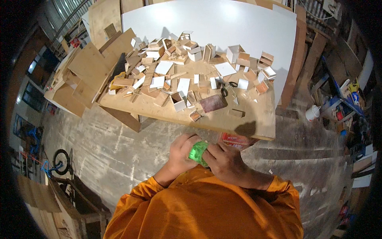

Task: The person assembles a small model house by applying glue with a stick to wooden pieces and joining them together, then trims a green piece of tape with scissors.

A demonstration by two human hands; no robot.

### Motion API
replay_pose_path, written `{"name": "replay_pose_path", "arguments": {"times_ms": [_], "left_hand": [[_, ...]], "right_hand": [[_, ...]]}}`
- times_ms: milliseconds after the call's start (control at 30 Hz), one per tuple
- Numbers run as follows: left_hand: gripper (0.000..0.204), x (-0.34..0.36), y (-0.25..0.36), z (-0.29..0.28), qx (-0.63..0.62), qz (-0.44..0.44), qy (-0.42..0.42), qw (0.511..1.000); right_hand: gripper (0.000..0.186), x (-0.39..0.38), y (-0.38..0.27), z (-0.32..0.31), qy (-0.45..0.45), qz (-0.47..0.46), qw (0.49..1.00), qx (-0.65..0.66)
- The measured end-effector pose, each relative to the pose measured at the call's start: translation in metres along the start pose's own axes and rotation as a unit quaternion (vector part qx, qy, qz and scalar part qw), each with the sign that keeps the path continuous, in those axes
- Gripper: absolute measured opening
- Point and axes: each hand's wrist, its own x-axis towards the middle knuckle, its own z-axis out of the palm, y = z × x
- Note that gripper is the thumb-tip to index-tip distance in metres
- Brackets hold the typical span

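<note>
Close to my body, short of the table's front edge, I hold a shiny, see-through green object (197, 153) in both hands. Its kind is hard to make out, since my fingers cover much of it. My left hand (181, 150) wraps round its left side. On the other side, the fingers of my right hand (227, 162) are closed against its right edge. Beyond them stands a wooden table (159, 112) strewn with small wood and white board pieces. A dark reddish-brown flat piece (213, 103) and a small open-topped box (195, 116) lie nearest my hands.
Scissors with black handles (232, 84) lie on the table. A large white board (211, 24) rises behind it, and wood sheets (87, 65) lean at its left. Under the front edge is a red package (237, 139). A white bucket (313, 112) stands to the right, a bicycle (61, 161) to the left.
</note>
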Motion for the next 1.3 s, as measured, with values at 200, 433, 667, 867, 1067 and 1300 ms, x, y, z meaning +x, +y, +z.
{"name": "replay_pose_path", "arguments": {"times_ms": [200,433,667,867,1067,1300], "left_hand": [[0.052,-0.007,-0.004,-0.002,0.035,-0.031,-0.059,0.997],[0.058,-0.017,-0.011,0.002,0.026,-0.057,-0.109,0.992],[0.059,-0.028,-0.038,-0.001,0.03,-0.111,-0.085,0.99],[0.061,-0.033,-0.045,0.006,-0.033,-0.137,-0.027,0.99],[0.058,-0.032,-0.045,0.017,-0.083,-0.191,-0.019,0.978],[0.054,-0.076,-0.081,0.072,-0.201,-0.223,-0.085,0.95]], "right_hand": [[0.01,-0.005,0.02,0.027,-0.022,0.085,0.984,0.156],[0.011,-0.016,0.051,0.042,-0.002,0.139,0.933,0.331],[0.02,-0.023,0.048,0.035,-0.025,0.43,0.73,0.531],[0.027,-0.034,0.051,0.041,0.007,0.448,0.635,0.63],[0.023,-0.033,0.049,0.03,0.048,0.454,0.618,0.64],[0.014,-0.077,0.072,0.026,0.183,0.51,0.544,0.641]]}}
